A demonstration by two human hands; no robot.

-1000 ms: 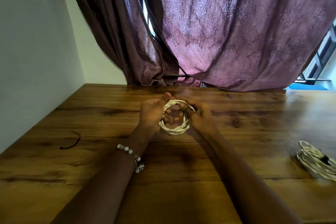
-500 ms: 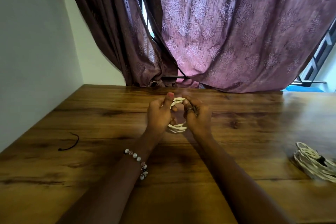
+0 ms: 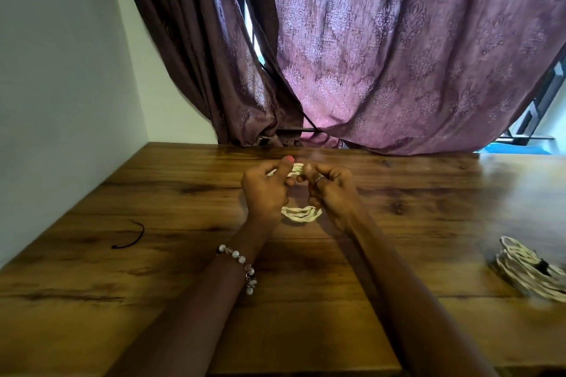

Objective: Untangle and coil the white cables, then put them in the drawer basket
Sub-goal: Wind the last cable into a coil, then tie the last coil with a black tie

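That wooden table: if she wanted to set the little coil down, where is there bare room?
Bare wood lies between the black cord at left and her left hand, along the far edge under the curtain, and between her right hand and the cable bundle at right. It is crowded only where both hands hold the white coil.

Wooden table (image 3: 153, 300) with dark grain fills the lower view, glossy at far right – plain white wall (image 3: 61, 70) on the left, meeting it at the corner. Behind, patterned mauve curtains (image 3: 398, 55), darker panel at left; daylight through the gap – window frame (image 3: 539, 101) at right edge
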